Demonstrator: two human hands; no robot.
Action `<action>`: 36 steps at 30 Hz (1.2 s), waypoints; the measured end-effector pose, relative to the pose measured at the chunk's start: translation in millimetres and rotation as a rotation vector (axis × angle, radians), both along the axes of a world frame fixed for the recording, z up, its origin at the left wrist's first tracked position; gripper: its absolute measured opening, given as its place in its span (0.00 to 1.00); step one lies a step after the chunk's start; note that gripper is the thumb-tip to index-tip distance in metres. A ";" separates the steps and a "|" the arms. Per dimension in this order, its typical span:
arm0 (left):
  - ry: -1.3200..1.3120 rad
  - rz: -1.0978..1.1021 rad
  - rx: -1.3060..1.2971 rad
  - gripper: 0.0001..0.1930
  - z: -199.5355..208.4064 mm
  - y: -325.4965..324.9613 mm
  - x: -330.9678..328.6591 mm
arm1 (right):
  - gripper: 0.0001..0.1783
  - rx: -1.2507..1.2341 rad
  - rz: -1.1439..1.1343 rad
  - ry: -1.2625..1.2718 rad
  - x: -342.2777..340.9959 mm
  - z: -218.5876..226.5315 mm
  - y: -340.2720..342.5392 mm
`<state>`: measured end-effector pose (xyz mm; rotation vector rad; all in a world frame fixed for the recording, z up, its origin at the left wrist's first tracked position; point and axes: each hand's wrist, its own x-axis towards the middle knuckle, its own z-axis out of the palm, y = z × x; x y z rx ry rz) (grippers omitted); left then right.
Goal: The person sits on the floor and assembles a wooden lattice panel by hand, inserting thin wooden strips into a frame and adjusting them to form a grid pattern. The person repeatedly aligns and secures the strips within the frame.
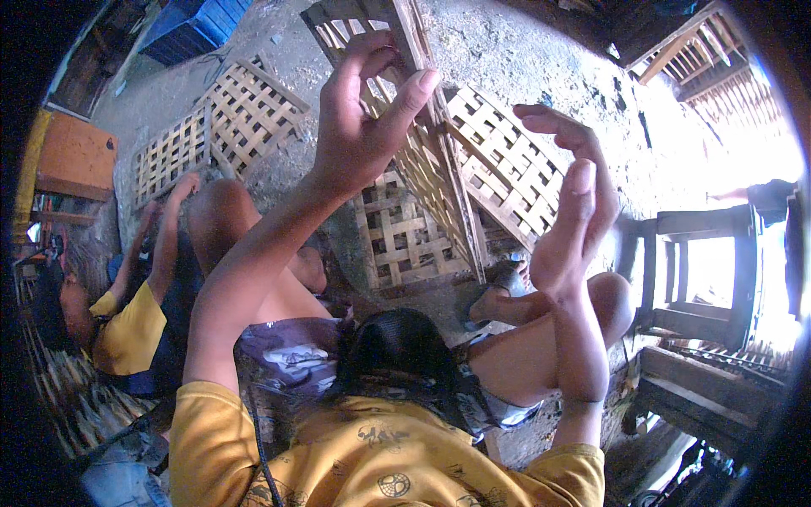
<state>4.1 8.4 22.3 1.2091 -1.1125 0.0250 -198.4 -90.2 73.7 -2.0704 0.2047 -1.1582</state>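
My left hand (359,127) is raised in front of a woven slatted panel (422,160) that stands tilted on edge. Its fingers curve apart from the thumb, with nothing seen between them; whether it touches the panel I cannot tell. To the right, my right hand (574,198) is also lifted, thumb apart from the fingers and holding nothing. Behind it another woven panel (511,152) lies slanted. A third woven panel (401,237) is low between my knees, partly covered by the tilted one. A dark rounded thing (397,355) shows at my lap.
At the left sits another person in a yellow shirt (131,338), near two joined woven panels (253,106). A blue crate (194,29) stands at the far left, an orange-brown box (80,156) below it. On the right are a wooden stool-like frame (701,221) and wooden beams (697,380).
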 end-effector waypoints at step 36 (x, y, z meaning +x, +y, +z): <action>0.072 -0.015 0.015 0.21 2.8 3.6 12.6 | 0.10 0.142 -0.093 0.289 -7.1 -3.3 5.1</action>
